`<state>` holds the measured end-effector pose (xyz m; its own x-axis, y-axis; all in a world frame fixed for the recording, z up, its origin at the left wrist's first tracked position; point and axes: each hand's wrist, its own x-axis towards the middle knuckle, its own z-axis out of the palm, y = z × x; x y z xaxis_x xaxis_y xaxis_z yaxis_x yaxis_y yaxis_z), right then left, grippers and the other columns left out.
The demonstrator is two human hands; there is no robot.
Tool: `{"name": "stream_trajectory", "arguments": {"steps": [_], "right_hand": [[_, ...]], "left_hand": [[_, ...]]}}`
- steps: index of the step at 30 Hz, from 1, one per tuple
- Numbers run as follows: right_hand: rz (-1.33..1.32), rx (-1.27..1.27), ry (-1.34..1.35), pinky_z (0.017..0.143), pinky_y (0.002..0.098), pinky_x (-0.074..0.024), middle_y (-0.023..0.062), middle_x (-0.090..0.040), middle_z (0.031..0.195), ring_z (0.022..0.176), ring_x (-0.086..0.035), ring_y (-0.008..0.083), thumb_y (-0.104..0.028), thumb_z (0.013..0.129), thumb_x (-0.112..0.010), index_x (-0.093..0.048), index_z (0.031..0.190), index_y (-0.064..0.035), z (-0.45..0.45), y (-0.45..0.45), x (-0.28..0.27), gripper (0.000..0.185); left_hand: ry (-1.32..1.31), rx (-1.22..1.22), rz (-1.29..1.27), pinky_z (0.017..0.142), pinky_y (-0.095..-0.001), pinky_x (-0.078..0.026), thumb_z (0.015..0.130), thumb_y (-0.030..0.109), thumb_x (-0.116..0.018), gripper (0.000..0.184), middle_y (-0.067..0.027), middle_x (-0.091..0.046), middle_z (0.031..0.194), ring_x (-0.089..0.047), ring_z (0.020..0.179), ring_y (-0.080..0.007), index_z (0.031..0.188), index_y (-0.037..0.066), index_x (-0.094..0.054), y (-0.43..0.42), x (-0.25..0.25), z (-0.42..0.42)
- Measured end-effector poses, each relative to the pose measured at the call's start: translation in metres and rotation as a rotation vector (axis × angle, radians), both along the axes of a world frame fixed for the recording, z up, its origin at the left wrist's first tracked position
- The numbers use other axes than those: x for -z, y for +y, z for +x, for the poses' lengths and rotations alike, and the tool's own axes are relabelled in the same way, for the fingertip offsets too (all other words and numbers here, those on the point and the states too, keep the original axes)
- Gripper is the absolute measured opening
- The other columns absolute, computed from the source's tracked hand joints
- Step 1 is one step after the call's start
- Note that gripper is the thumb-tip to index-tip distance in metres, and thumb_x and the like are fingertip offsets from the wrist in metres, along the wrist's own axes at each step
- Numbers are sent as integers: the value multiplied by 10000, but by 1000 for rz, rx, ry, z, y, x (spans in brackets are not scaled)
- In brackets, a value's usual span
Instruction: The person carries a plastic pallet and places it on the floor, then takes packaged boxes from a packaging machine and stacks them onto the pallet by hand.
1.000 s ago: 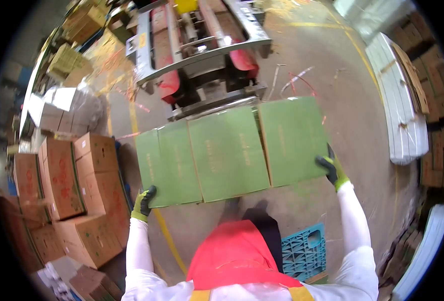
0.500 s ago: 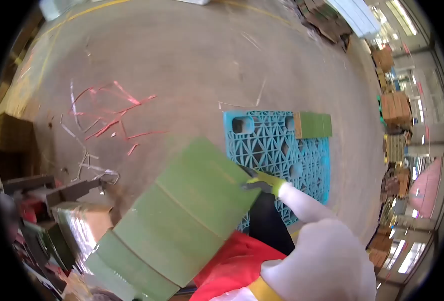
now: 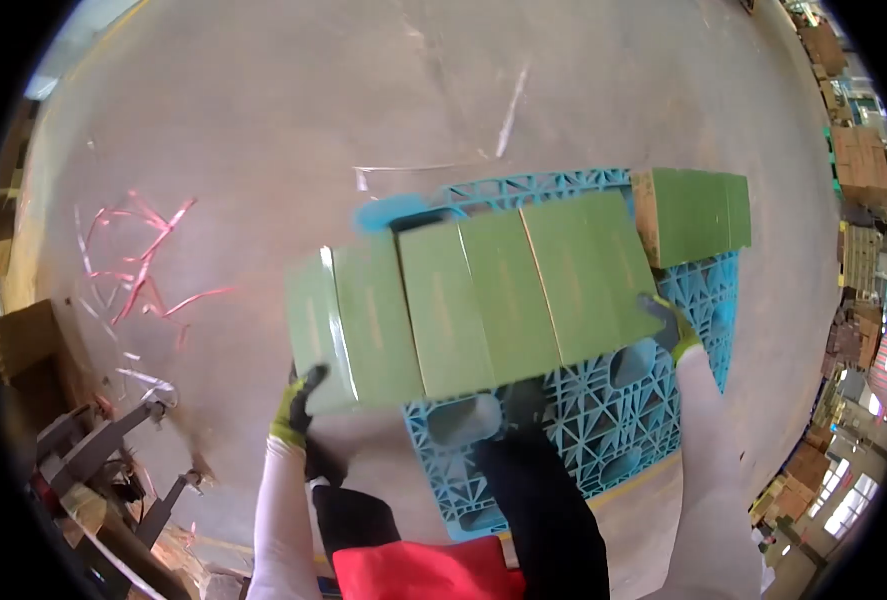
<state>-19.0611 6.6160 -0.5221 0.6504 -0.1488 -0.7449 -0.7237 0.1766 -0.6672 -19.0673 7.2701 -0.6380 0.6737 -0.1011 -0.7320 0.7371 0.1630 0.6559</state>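
Note:
A row of several green cardboard boxes (image 3: 483, 300), pressed side by side, spans the space between my hands above a blue plastic pallet (image 3: 618, 440). My left hand (image 3: 303, 400), in a yellow-green and dark grey glove, grips the row's left end. At the opposite end, my right hand (image 3: 669, 325), gloved the same way, has its fingers on the near right corner. The row's left part overhangs the pallet's edge; whether its underside touches the pallet cannot be seen. Another green box (image 3: 701, 215) lies on the pallet's far right corner, close to the row's right end.
Pink strapping scraps (image 3: 143, 265) litter the floor on the left, and a pale strap (image 3: 511, 115) lies beyond the pallet. Dark metal arms (image 3: 98, 440) stand at lower left near a brown carton (image 3: 33, 345). Stacked cartons (image 3: 863, 170) line the far right.
The row of green boxes has swung from the lower left to over the pallet and is now more level. My left hand has come into view; my right hand has moved right.

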Motion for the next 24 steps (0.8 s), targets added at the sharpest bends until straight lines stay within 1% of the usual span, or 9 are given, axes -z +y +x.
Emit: {"name": "stream_trajectory", "arguments": {"steps": [4, 7, 10, 15, 18, 20, 21, 23, 24], "right_hand": [[-155, -175, -11, 942, 273, -445, 71, -568, 1283, 1116, -563, 163, -185, 926, -577, -463, 1355, -3, 46, -79, 86, 480], [-532, -430, 74, 960, 271, -439, 81, -539, 1320, 1127, -560, 182, -104, 883, -605, -397, 1426, -64, 80, -65, 118, 582], [-362, -100, -104, 974, 287, -428, 64, -563, 1284, 1145, -537, 162, -184, 804, -738, -377, 1439, -57, 43, -137, 216, 742], [-733, -341, 12, 1034, 381, -394, 163, -542, 1334, 1234, -507, 314, -262, 745, -793, -412, 1406, -49, 51, -136, 203, 793], [-568, -396, 21, 958, 363, -452, 163, -558, 1283, 1137, -555, 278, -220, 807, -731, -398, 1393, -44, 53, -144, 208, 697], [-518, -382, 39, 908, 350, -491, 164, -568, 1250, 1073, -586, 254, -192, 848, -690, -389, 1385, -40, 46, -145, 202, 633], [-772, -437, 161, 964, 326, -436, 158, -524, 1329, 1164, -521, 247, -168, 858, -674, -338, 1442, -37, 65, -100, 149, 686], [-828, -516, 156, 980, 337, -423, 139, -487, 1374, 1185, -485, 215, -168, 827, -703, -343, 1449, -57, 32, -168, 202, 727], [-616, -393, 155, 944, 347, -455, 127, -522, 1337, 1167, -501, 214, -105, 804, -714, -369, 1438, -60, 36, -177, 201, 724]], "left_hand": [[52, -40, -99, 865, -327, -532, 917, 177, -639, 460, -86, -601, 1148, -619, 1005, -183, 1317, 74, -438, -93, 50, 73], [28, 186, 93, 898, -328, -523, 827, 60, -695, 657, -98, -562, 1225, -592, 1081, -211, 1391, 79, -359, -112, 83, 83], [51, 49, -155, 948, -347, -513, 679, -84, -741, 929, -102, -507, 1319, -546, 1172, -249, 1458, 88, -265, -118, 112, 78], [92, 160, -55, 971, -369, -500, 670, -117, -741, 928, -116, -493, 1345, -539, 1183, -245, 1453, 98, -292, -142, 92, 93], [153, 123, -1, 983, -362, -480, 694, -72, -750, 914, -129, -509, 1329, -530, 1186, -233, 1458, 63, -267, -137, 87, 89], [-72, 103, 85, 999, -352, -461, 683, 11, -804, 958, -140, -529, 1311, -524, 1190, -236, 1462, 39, -247, -146, 82, 89], [-91, 100, 88, 1002, -347, -456, 666, 33, -823, 988, -147, -531, 1310, -525, 1190, -239, 1465, 36, -241, -149, 84, 90], [-122, 108, 92, 1009, -338, -447, 632, 79, -860, 1049, -162, -535, 1307, -526, 1190, -244, 1470, 30, -231, -147, 86, 91], [-90, 153, 188, 1009, -330, -442, 596, 134, -888, 1137, -182, -526, 1321, -521, 1201, -238, 1490, 35, -193, -148, 87, 91]]}}
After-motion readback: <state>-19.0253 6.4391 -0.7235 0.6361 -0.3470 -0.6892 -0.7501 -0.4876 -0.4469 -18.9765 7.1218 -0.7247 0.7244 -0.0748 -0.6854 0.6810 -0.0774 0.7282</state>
